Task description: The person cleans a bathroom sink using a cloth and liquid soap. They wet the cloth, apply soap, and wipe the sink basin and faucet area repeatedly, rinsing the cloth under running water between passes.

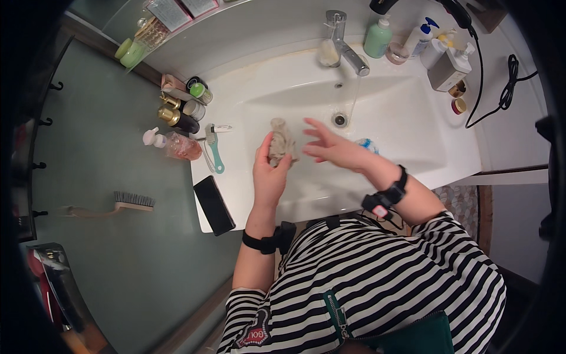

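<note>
My left hand (270,172) grips a crumpled grey-beige cloth (282,144) above the left part of the white sink basin (398,101). To the right of it hovers my right hand (334,148), its fingers apart and nothing in them. A thin stream of water (355,99) runs from the chrome faucet (351,57) towards the drain (340,120). Partly hidden behind my right wrist is a blue and white object (368,145) in the basin; its kind is unclear.
Left of the basin lie a black smartphone (214,205), a teal-handled brush (215,152) and a pink pump bottle (181,146). Several bottles, including a green pump bottle (378,37), stand at the back right. A black cord (479,97) hangs at the right. A scrubbing brush (132,201) hangs at the left.
</note>
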Demonstrator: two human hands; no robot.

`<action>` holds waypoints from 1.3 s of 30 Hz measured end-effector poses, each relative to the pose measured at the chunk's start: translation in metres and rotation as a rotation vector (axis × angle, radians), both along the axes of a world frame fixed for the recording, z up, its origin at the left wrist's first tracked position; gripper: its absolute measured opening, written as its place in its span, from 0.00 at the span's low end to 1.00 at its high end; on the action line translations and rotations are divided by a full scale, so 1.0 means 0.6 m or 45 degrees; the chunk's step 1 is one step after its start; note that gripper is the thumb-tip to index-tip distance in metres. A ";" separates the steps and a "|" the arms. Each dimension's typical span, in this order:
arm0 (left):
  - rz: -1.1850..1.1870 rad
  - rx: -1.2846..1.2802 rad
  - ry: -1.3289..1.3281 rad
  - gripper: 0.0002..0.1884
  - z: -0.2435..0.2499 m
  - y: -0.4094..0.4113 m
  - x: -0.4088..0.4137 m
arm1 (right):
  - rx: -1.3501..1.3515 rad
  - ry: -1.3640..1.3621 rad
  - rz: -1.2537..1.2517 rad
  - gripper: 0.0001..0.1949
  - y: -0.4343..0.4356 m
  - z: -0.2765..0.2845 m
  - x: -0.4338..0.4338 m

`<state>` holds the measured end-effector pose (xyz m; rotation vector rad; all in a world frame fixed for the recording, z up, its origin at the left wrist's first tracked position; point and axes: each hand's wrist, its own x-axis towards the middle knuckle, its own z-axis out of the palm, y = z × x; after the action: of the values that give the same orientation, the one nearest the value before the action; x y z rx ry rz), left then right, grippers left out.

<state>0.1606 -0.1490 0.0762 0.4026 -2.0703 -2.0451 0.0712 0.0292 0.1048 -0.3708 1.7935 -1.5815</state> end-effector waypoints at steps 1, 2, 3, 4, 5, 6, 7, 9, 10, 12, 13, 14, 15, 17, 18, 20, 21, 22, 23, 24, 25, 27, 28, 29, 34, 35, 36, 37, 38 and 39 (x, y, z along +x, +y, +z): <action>-0.021 0.060 0.031 0.32 0.012 0.004 -0.003 | -0.037 -0.017 0.017 0.29 -0.031 -0.004 0.000; -0.042 0.119 0.062 0.32 0.022 0.001 -0.002 | -0.074 -0.035 0.033 0.29 -0.059 -0.014 -0.006; -0.043 0.129 0.046 0.31 0.029 -0.007 0.000 | -0.108 -0.055 0.046 0.29 -0.079 -0.026 -0.012; -0.050 0.139 0.030 0.31 0.035 -0.016 -0.001 | -0.141 -0.005 -0.012 0.26 -0.093 -0.038 -0.017; -0.059 0.148 0.014 0.30 0.039 -0.025 -0.002 | -0.174 0.045 -0.073 0.22 -0.104 -0.051 -0.022; -0.030 0.210 -0.040 0.28 0.036 -0.032 -0.002 | -0.194 0.092 -0.147 0.19 -0.106 -0.052 -0.021; -0.006 0.271 -0.097 0.26 0.034 -0.042 -0.001 | -0.194 0.090 -0.162 0.18 -0.112 -0.055 -0.018; 0.002 0.325 -0.252 0.22 0.023 -0.063 0.002 | -0.187 0.087 -0.197 0.15 -0.118 -0.057 -0.015; -0.005 0.310 -0.336 0.20 0.014 -0.081 0.004 | -0.268 0.028 -0.205 0.16 -0.114 -0.052 -0.014; 0.047 0.318 -0.386 0.16 0.009 -0.090 0.001 | 0.112 0.647 -0.210 0.18 -0.066 -0.003 -0.032; 0.106 0.344 -0.353 0.14 0.016 -0.087 -0.004 | 0.311 0.957 -0.202 0.19 -0.038 0.030 -0.046; 0.162 0.372 -0.343 0.13 0.018 -0.082 -0.002 | 0.337 1.443 -0.337 0.21 -0.012 0.049 -0.088; 0.153 0.389 -0.308 0.13 0.012 -0.082 0.002 | 0.347 1.914 -0.465 0.23 0.006 0.066 -0.142; 0.147 0.425 -0.194 0.13 -0.008 -0.093 -0.014 | 0.831 1.937 -0.560 0.27 0.018 0.150 -0.205; 0.128 0.500 -0.152 0.16 -0.017 -0.093 -0.021 | 0.952 1.936 -0.546 0.28 0.027 0.162 -0.252; 0.115 0.523 -0.158 0.17 -0.017 -0.086 -0.024 | 1.038 1.750 -0.408 0.31 0.028 0.175 -0.302; 0.114 0.537 -0.165 0.18 -0.018 -0.082 -0.023 | 1.011 1.562 -0.291 0.32 0.027 0.180 -0.309; 0.122 0.554 -0.170 0.18 -0.017 -0.080 -0.023 | 0.981 1.373 -0.176 0.32 0.027 0.181 -0.311; 0.131 0.571 -0.175 0.18 -0.013 -0.078 -0.024 | 1.025 1.428 -0.169 0.32 0.031 0.177 -0.309; 0.147 0.591 -0.186 0.18 -0.013 -0.076 -0.022 | 1.067 1.480 -0.152 0.32 0.033 0.171 -0.298; 0.131 0.625 -0.177 0.19 -0.013 -0.076 -0.024 | 1.109 1.532 -0.135 0.32 0.032 0.166 -0.288; 0.093 0.680 -0.167 0.19 -0.012 -0.082 -0.024 | 1.106 1.729 -0.226 0.29 0.023 0.155 -0.247; 0.114 0.696 -0.102 0.19 -0.009 -0.082 -0.024 | 0.965 1.836 -0.260 0.29 0.010 0.150 -0.223; 0.133 0.711 -0.036 0.19 -0.005 -0.078 -0.023 | 0.820 1.937 -0.295 0.29 -0.003 0.145 -0.194; 0.015 0.685 0.019 0.17 0.010 -0.067 -0.025 | 0.365 0.417 -0.053 0.27 -0.106 0.025 -0.035; -0.003 0.611 0.008 0.15 0.004 -0.071 -0.023 | 0.269 0.179 0.003 0.24 -0.115 0.007 -0.034; -0.016 0.537 -0.006 0.13 -0.005 -0.076 -0.020 | 0.302 0.274 0.028 0.22 -0.117 0.002 -0.038; 0.025 0.534 -0.031 0.12 -0.019 -0.081 -0.016 | 0.334 0.370 0.051 0.20 -0.114 0.000 -0.044; 0.067 0.532 -0.055 0.10 -0.036 -0.088 -0.012 | 0.364 0.468 0.073 0.18 -0.112 -0.004 -0.050; 0.102 0.531 -0.080 0.08 -0.044 -0.093 -0.010 | 0.247 0.564 -0.035 0.16 -0.107 -0.022 -0.056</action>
<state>0.1545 -0.2047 0.0497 0.6100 -1.6161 -2.4379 0.0375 -0.0352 0.0917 -0.6437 2.2726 -1.4020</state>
